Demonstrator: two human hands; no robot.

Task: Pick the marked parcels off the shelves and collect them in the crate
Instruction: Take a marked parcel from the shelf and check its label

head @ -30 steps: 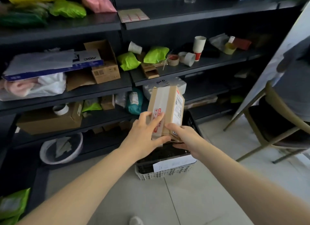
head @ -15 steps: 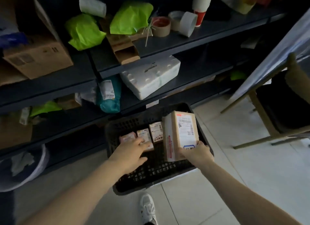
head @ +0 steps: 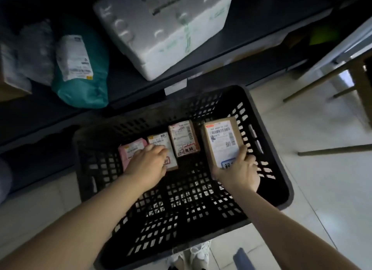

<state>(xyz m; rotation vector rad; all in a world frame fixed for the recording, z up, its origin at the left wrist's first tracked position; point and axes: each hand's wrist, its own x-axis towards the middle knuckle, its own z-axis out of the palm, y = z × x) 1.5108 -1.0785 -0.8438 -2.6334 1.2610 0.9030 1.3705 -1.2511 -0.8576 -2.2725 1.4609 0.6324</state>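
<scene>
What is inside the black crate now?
The black crate holds four labelled parcels in a row: a pink parcel, two small cardboard parcels, and a larger box gripped by the right hand. The left hand rests over the pink parcel and its neighbour, hiding their near ends.

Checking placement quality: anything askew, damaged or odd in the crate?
Nothing stands out. Four parcels lie label-up in a row in the crate; right hand grips the brown box, left hand touches the pink parcel.
</scene>
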